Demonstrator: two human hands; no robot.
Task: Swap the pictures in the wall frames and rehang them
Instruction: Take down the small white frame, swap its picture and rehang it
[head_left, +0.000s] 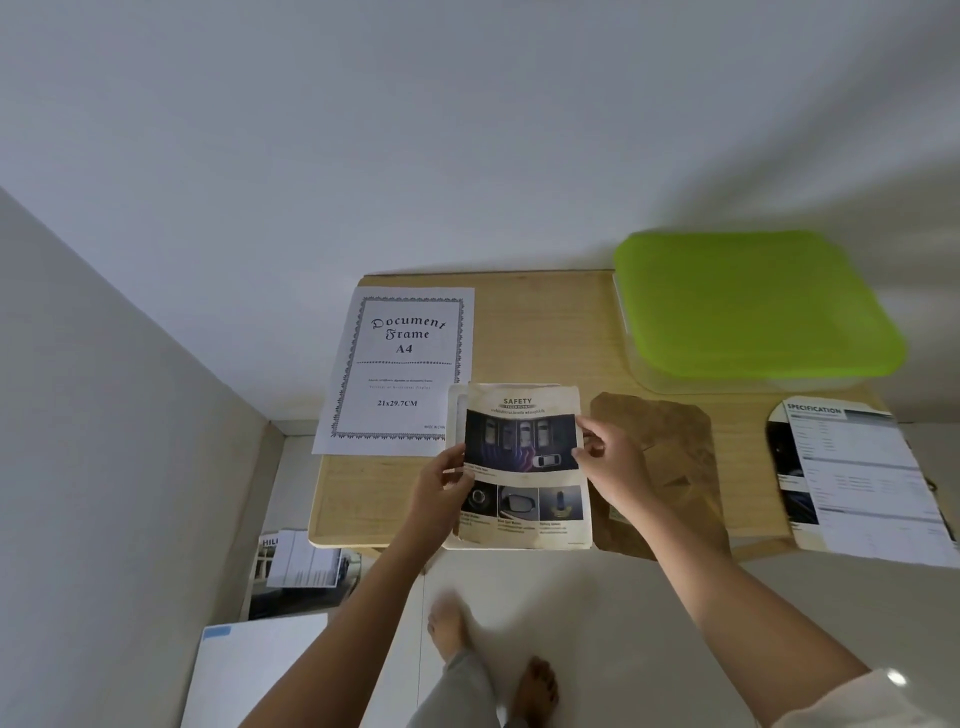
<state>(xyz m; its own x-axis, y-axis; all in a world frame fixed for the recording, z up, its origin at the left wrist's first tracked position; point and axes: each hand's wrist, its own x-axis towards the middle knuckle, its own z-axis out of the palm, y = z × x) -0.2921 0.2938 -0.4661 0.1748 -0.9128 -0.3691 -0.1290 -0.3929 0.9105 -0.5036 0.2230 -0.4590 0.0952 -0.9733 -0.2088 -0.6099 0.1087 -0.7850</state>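
Feet: bare feet (519, 670) on pale floor tiles below me.
Left hand (441, 488): I see it pinching the SAFETY sheet's left edge.
Right hand (605, 457): pinching its right edge.
SAFETY sheet (524, 467): glossy, curled paper with car photos, at the wooden counter's (540, 322) front edge.
Document Frame insert (400, 369): flat white paper, back-left corner.
Brown backing (670, 457): creased, beside my right hand.
Green lid (753, 306): smooth plastic, back-right corner.
Specification sheet (862, 478): overhangs the right front edge.

soft daylight | green lid (753, 306) blurred | wide-angle edges bent
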